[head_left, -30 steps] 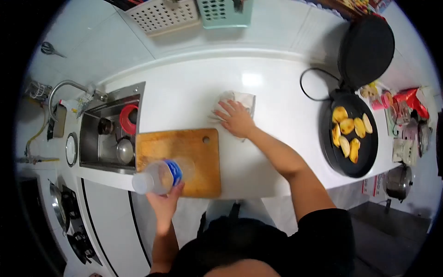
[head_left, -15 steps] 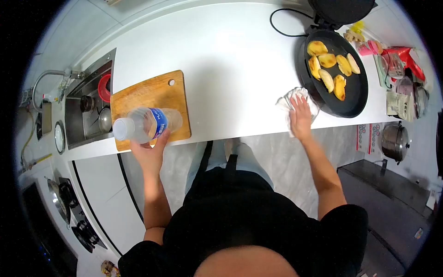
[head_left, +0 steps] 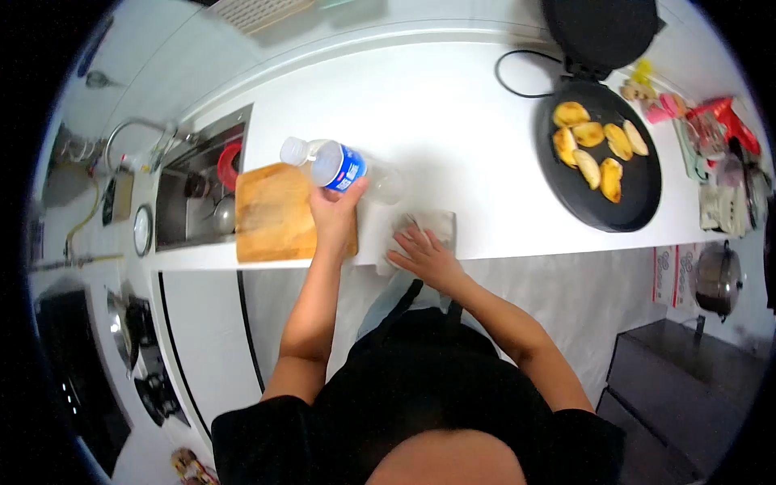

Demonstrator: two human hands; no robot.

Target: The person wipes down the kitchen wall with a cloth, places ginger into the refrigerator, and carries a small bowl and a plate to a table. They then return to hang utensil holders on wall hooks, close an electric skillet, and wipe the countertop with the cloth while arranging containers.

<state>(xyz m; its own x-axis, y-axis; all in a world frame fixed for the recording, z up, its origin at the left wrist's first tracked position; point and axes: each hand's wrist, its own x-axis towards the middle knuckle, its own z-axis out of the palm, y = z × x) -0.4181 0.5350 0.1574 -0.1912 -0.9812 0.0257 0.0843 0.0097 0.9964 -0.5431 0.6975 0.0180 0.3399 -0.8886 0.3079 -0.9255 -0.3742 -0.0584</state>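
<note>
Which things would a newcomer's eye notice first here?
Probably the browned yellow pieces in the black pan, on the right of the counter. Next come the blue-labelled bottle in the left hand, near the wooden board, and the pale cloth under the right hand, at the counter's front edge.

Bright, soft shadows (black corners, fisheye bowing)

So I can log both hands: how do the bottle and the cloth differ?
The bottle is see-through with a blue label; the cloth is pale, with no label showing. The left hand grips the bottle; the right hand lies spread over the cloth on the counter. Each is touched by one hand.
</note>
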